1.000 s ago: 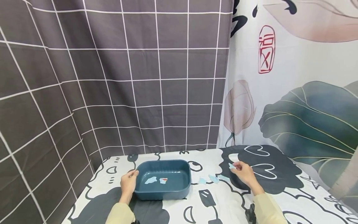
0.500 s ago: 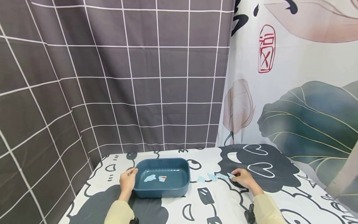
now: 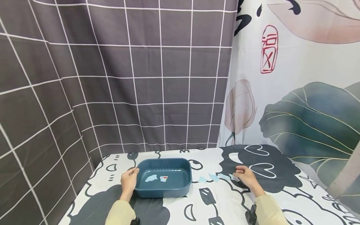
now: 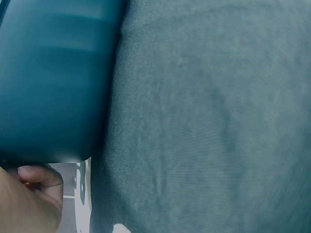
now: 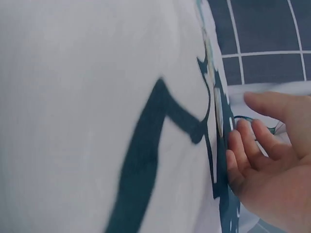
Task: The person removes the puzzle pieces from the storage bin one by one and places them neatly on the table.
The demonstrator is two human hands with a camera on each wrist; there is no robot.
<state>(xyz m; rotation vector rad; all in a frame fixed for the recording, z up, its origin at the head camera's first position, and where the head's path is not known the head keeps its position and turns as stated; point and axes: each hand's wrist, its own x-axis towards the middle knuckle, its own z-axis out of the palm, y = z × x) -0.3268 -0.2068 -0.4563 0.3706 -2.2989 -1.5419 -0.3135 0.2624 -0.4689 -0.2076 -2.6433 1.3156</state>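
Note:
My left hand (image 3: 129,180) grips the left end of a dark blue rectangular basin (image 3: 163,194), its fingers curled at the rim; the left wrist view shows the thumb close under the basin's corner (image 4: 53,111). Two torn scraps lie on the basin floor: a pale blue one (image 3: 151,178) and a smaller one with a red mark (image 3: 163,178). My right hand (image 3: 247,177) is over the cloth at the right, thumb and fingers apart with nothing between them (image 5: 272,160). Just under its fingertips lies a light blue scrap (image 3: 233,177), partly hidden by the hand.
More light blue scraps (image 3: 213,177) lie in a row between the basin and my right hand. A black-and-white patterned cloth (image 3: 180,212) covers the surface. Behind stand a dark grid curtain (image 3: 146,93) and a white printed curtain (image 3: 253,62).
My right hand has brought a light blue scrap down to the end of the row and let go of it; thumb and fingers have parted. The left hand stays on the basin.

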